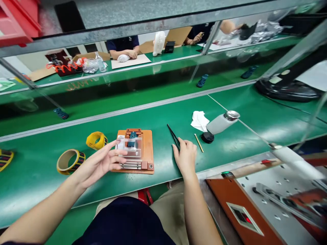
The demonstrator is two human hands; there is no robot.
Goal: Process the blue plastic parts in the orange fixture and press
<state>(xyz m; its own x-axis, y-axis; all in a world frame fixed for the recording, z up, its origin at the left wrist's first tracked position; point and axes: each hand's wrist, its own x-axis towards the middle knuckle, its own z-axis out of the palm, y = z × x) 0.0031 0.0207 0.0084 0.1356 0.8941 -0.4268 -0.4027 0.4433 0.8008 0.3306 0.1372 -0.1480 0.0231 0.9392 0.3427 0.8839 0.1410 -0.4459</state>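
Note:
My left hand (100,165) has its fingers spread at the left edge of a clear plastic cover (136,153); whether they touch it I cannot tell. The cover lies on an orange-brown fixture (147,146) that holds a small dark blue part (133,139). Right of the fixture, my right hand (186,154) rests on the bench with its fingers closed round black tweezers (173,134), which point away from me. Two rolls stand to the left of the fixture: a yellow roll (90,141) and a roll of dark-patterned yellow tape (59,165).
Beyond my right hand are a white tissue (199,119), a thin yellow stick (198,143), a black cap (207,137) and a white pump bottle (218,124). A machine with a brown panel (230,194) stands at right. Co-workers sit across the bench behind a clear partition.

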